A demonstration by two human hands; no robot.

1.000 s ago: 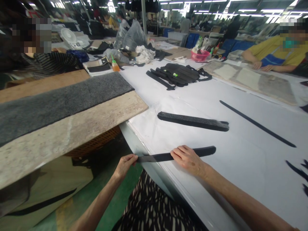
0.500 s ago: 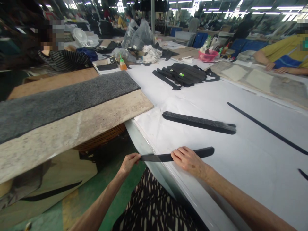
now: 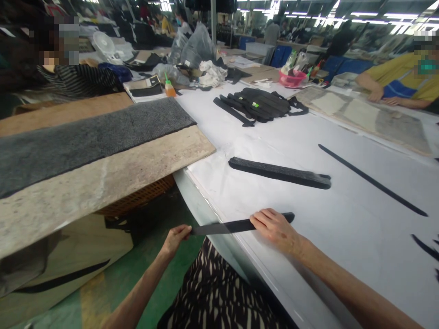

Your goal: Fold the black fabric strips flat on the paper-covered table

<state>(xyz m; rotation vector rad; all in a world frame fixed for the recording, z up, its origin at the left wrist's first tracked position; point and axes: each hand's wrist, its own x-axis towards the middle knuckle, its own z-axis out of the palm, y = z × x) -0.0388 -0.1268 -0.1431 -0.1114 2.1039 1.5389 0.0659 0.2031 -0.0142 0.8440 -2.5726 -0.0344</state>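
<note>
A long black fabric strip [image 3: 236,226] stretches across the near edge of the white table, its rounded far end lying on the surface. My left hand [image 3: 176,237], off the edge over the floor, pinches the near end between thumb and fingers. Over the table, my right hand [image 3: 274,227] has its fingers together over the strip close to the far end, pressing it to the surface; its thumb is hidden. Beyond my hands lies a stack of similar black strips [image 3: 279,173]. One thin black strip [image 3: 370,178] rests apart on the right.
A board [image 3: 164,155] with grey textured cloth [image 3: 103,137] juts out at left. Further back on the white table [image 3: 212,192] are a pile of black pieces [image 3: 260,104], an orange-bottomed bottle [image 3: 169,89] and a pink basket [image 3: 292,79]. A co-worker in yellow [image 3: 394,75] sits at right.
The strip has shifted left with my left hand, so less of it shows past my right hand. My right hand has slid slightly along it toward the far end. The view has turned slightly.
</note>
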